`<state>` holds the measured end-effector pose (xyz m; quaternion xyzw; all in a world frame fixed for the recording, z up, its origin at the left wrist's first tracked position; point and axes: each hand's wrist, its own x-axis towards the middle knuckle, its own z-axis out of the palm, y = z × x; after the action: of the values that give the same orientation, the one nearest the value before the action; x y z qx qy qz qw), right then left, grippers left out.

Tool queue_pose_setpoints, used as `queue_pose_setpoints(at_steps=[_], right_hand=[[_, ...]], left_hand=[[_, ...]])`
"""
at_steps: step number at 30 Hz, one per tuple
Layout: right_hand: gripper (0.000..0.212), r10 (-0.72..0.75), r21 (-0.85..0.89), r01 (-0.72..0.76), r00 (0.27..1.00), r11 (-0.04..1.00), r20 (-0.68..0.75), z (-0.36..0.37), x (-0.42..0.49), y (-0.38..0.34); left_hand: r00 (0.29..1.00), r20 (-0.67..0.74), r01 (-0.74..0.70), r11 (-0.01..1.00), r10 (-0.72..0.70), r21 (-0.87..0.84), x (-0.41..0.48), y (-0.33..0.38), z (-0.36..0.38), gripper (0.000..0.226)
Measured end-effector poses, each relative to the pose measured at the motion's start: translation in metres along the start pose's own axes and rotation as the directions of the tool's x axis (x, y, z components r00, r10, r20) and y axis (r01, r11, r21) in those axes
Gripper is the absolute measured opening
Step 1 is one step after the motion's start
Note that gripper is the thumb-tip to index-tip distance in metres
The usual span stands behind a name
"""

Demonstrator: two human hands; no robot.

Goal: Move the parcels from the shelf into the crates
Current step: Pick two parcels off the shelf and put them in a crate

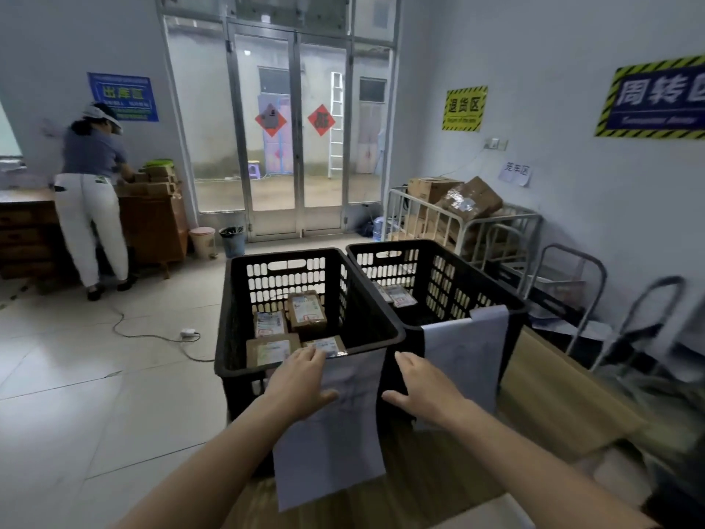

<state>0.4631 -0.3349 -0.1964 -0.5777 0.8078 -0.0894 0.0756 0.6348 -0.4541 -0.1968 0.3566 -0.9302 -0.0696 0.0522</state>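
Fingers [311,358] of the left hand [299,387] lie spread and loosely extended over the near rim of the left crate [232,299], the thumb splayed to 3 o'clock and nothing gripped; the fingertips overlap the top edge of a white paper sheet [335,433] that hangs down the crate's near wall; whether they press it cannot be told. Right hand [423,391], at 3 o'clock of the left, is likewise open and empty, fingers extended toward 11 o'clock, thumb pointing to 9 o'clock, poised before the seam between the two crates.

Left crate: black plastic, slotted walls, moulded handle cut-out in the far wall; on its floor lie four brown cardboard parcels [307,313], each bearing a white printed label with red marks; two sit toward 12 o'clock, two toward 6 o'clock, packed close together, the nearest partly hidden by the fingers.

Right crate [438,257], of the same black slotted pattern, stands just beside the left at 3 o'clock, rims touching; it holds flat, pale labelled parcels [398,295] at its far end; their number is unclear; a second white sheet [463,357] drapes over its near rim.

Both crates appear to rest on a wooden surface [553,395]; a second person [93,200] stands at 10 o'clock by a wooden desk [152,223]; a metal cage trolley [477,231] with cartons stands at 2 o'clock.
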Motion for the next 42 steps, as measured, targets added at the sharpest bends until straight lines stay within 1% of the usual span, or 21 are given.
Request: queue_pose_setpoints(at_steps=[2, 6, 8, 11, 13, 15, 19, 22, 24, 29, 35, 38, 42], right_hand=[[0.075, 0.047, 0.000, -0.047, 0.999, 0.999, 0.001, 0.000, -0.020, 0.012], [0.073, 0.158, -0.030, -0.157, 0.988, 0.987, 0.003, -0.002, -0.059, 0.039], [0.075, 0.210, -0.056, -0.209, 0.978, 0.976, 0.011, -0.005, -0.079, 0.054], [0.066, 0.290, -0.042, -0.290, 0.957, 0.956, -0.002, -0.012, -0.110, 0.080], [0.062, 0.359, -0.017, -0.359, 0.933, 0.933, 0.001, -0.018, -0.134, 0.098], [0.064, 0.427, -0.010, -0.427, 0.904, 0.904, -0.004, -0.026, -0.161, 0.115], [0.066, 0.520, 0.004, -0.520, 0.854, 0.854, -0.025, -0.041, -0.216, 0.155], [0.061, 0.583, 0.034, -0.582, 0.811, 0.812, -0.056, -0.054, -0.262, 0.184], [0.061, 0.617, 0.053, -0.614, 0.784, 0.787, -0.072, -0.063, -0.295, 0.202], [0.069, 0.677, 0.057, -0.675, 0.728, 0.735, -0.105, -0.075, -0.381, 0.244], [0.068, 0.746, 0.084, -0.743, 0.649, 0.664, -0.148, -0.090, -0.479, 0.288], [0.069, 0.772, 0.101, -0.769, 0.612, 0.631, -0.170, -0.094, -0.525, 0.308], [0.069, 0.809, 0.126, -0.803, 0.558, 0.583, -0.188, -0.102, -0.580, 0.327]], left_hand=[[0.999, 0.004, -0.044, 0.999, 0.044, -0.005, -0.004, 0.018, 0.006, 0.073], [0.992, 0.008, -0.129, 0.992, 0.129, -0.012, -0.010, 0.055, 0.019, 0.061], [0.986, 0.048, -0.160, 0.987, 0.160, -0.006, -0.011, 0.074, 0.027, 0.059], [0.972, 0.119, -0.207, 0.978, 0.204, 0.013, -0.010, 0.103, 0.034, 0.058], [0.956, 0.162, -0.253, 0.967, 0.246, 0.019, -0.006, 0.126, 0.037, 0.056], [0.939, 0.189, -0.299, 0.954, 0.289, 0.026, -0.004, 0.154, 0.038, 0.055], [0.908, 0.212, -0.376, 0.926, 0.361, 0.031, -0.005, 0.220, 0.042, 0.060], [0.884, 0.209, -0.429, 0.903, 0.419, 0.007, -0.014, 0.276, 0.047, 0.055], [0.864, 0.210, -0.466, 0.885, 0.457, -0.007, -0.022, 0.314, 0.051, 0.055], [0.810, 0.223, -0.556, 0.831, 0.543, -0.005, -0.051, 0.406, 0.058, 0.058], [0.734, 0.222, -0.646, 0.761, 0.642, -0.062, -0.094, 0.510, 0.060, 0.050], [0.705, 0.210, -0.686, 0.727, 0.678, -0.045, -0.115, 0.558, 0.062, 0.045], [0.638, 0.179, -0.754, 0.654, 0.749, -0.053, -0.141, 0.616, 0.066, 0.058]])
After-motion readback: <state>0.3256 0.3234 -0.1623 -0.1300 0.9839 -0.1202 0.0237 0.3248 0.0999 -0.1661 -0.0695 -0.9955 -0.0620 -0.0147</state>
